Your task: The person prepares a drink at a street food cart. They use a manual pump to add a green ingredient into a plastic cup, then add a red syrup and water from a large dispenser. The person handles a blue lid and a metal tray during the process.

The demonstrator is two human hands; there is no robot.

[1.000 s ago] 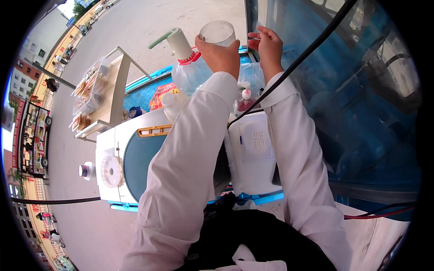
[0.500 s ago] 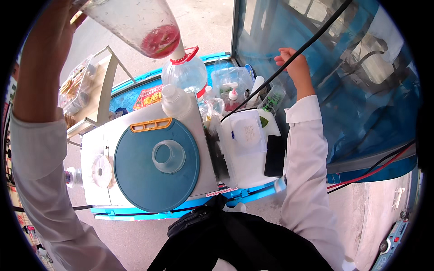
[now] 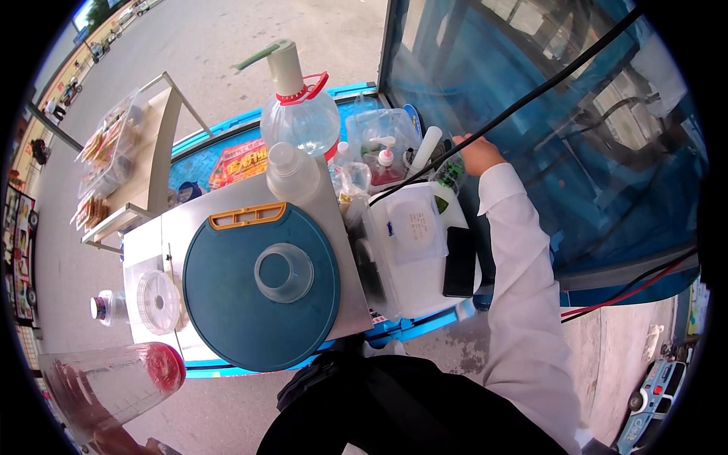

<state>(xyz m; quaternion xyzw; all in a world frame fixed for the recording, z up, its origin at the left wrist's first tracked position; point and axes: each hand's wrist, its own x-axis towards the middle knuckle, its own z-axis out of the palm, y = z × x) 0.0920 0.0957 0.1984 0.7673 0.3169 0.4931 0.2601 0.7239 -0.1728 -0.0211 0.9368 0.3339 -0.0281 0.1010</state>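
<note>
Left hand [image 3: 106,436], fingers grasping clear cup [image 3: 114,387] of red liquid low beside table [image 3: 334,205]; right hand [image 3: 476,154] at bottles, grip unclear; best kept level

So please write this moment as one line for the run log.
left hand: holds clear cup, red liquid at bottom, low left | right hand: reaching among bottles at cart back | blue round lid: empty cup on it

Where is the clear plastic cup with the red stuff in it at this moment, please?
In the head view, the clear plastic cup lies tilted in the left hand at the lower left, off the cart, below the round blue lid.
</note>
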